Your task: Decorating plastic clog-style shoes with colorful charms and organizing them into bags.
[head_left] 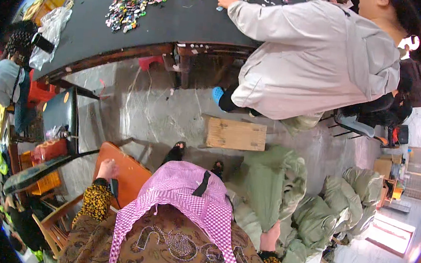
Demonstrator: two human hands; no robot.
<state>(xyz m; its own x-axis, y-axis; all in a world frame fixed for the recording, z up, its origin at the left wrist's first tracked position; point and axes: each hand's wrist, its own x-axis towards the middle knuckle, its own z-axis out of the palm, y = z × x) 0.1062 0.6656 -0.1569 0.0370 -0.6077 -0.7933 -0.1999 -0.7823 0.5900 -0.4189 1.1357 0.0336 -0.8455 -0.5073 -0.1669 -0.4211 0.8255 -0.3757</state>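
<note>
My left hand [107,169] is at the left, in front of an orange chair panel [127,173]. Its fingers look curled, and whatever they may hold is hidden. On the right, my right hand [270,236] is closed on the gathered cloth of a large green sack [270,185], which stands upright beside me. Part of that hand's fingers is lost in the folds. A pink checked apron [182,178] covers my front, over a brown patterned top.
Ahead stands a long dark table [155,18] strewn with many small colourful pieces [126,11]. A person in a pale jacket [305,55] reaches over it. A cardboard box [236,134] lies on the floor. More green sacks [341,198] crowd the right; a black chair [61,115] stands left.
</note>
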